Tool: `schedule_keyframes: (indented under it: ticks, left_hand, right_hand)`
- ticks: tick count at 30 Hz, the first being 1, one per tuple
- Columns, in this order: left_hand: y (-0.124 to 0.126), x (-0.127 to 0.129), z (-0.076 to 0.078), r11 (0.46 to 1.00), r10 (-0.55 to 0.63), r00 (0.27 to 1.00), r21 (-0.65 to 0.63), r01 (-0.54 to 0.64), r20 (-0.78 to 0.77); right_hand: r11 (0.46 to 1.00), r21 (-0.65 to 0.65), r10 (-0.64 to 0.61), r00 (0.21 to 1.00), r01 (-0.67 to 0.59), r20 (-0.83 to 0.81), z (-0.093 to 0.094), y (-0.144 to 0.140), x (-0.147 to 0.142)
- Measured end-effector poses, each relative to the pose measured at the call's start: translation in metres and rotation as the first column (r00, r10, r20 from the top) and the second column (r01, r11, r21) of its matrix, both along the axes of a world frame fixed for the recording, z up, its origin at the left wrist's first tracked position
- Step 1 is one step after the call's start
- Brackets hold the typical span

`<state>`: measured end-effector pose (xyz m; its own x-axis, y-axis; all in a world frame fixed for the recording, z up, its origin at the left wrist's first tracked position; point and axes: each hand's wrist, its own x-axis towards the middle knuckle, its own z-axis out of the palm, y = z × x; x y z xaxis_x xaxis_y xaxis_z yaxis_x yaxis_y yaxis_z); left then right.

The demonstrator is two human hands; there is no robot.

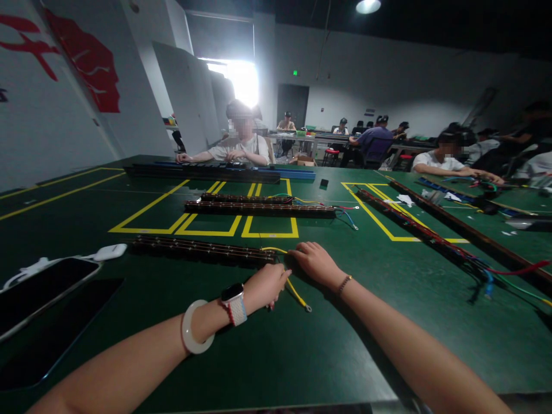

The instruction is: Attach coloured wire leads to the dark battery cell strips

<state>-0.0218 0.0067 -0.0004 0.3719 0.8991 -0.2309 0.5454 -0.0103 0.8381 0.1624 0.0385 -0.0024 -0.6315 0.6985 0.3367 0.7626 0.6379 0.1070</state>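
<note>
A long dark bar with copper-coloured lines (202,248) lies crosswise on the green table, its right end beside my hands. My left hand (268,283), with a watch and a pale bangle at the wrist, is closed in a pinch at that end. A yellow wire (296,292) runs out past its fingertips to a metal ring terminal (307,309) on the table. Just to the right, my right hand (314,261) rests palm down with curled fingers. A yellow length of wire from the bar reaches these fingertips; what they grip is hidden.
Two similar bars (259,208) with coloured leads lie farther off, within yellow tape outlines (207,233). More long bars (414,227) with wires stretch along the right. Two phones (47,287) and a white charger (110,252) lie at left. A person (245,144) sits across the table.
</note>
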Motion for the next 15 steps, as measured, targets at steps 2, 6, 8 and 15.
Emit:
schedule_keyframes:
  ticks: [2, 6, 8, 15]
  left_hand:
    - [0.002, 0.000, -0.008, 1.000, 0.002, 1.000, -0.012, -0.002, 0.028]
    - [-0.001, -0.005, -0.005, 0.998, -0.047, 0.993, 0.047, 0.042, 0.108]
    - [-0.007, -0.006, 0.003, 0.987, -0.082, 0.983, 0.147, 0.058, 0.164]
    - [-0.023, -0.001, 0.019, 0.928, -0.223, 0.944, 0.349, 0.129, 0.245]
  right_hand:
    - [0.999, -0.032, -0.002, 0.997, -0.001, -0.080, -0.001, 0.000, -0.001]
    - [0.988, -0.157, -0.062, 0.946, 0.012, -0.319, -0.002, 0.002, -0.001]
    - [0.972, -0.235, -0.103, 0.919, 0.011, -0.382, -0.002, 0.004, 0.000]
    - [0.912, -0.410, -0.211, 0.892, 0.032, -0.399, 0.003, 0.007, 0.002]
